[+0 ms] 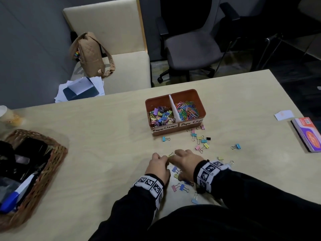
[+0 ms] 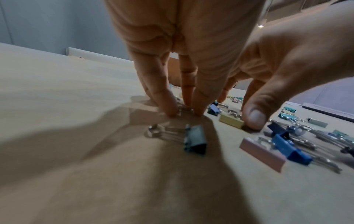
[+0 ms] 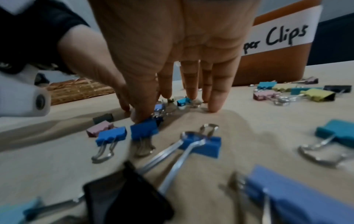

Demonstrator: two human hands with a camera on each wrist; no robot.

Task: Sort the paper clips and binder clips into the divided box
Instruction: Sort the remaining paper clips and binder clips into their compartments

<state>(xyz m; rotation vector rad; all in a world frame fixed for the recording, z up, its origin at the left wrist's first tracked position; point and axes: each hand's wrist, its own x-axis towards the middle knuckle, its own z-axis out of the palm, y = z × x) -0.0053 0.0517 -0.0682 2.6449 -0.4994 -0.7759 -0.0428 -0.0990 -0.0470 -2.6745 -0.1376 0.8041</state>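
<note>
Near table point(image 1: 90, 136) front edge, centre: your left hand point(image 1: 159, 168) & right hand point(image 1: 186, 164) side by side, fingers extended down, tips on tabletop among loose binder clips point(image 1: 201, 140). Neither hand clearly gripping; right thumb touches blue clip point(image 3: 144, 129), left thumb beside yellow clip point(image 2: 230, 121). Divided box point(image 1: 192, 93) beyond hands, mid-table, long axis left-right, labels facing you; binder clips left compartment, paper clips point(image 1: 187, 109) right. Open tabletop left of hands up to wicker basket point(image 1: 57, 153); booklet point(image 1: 308, 134) at right edge.
</note>
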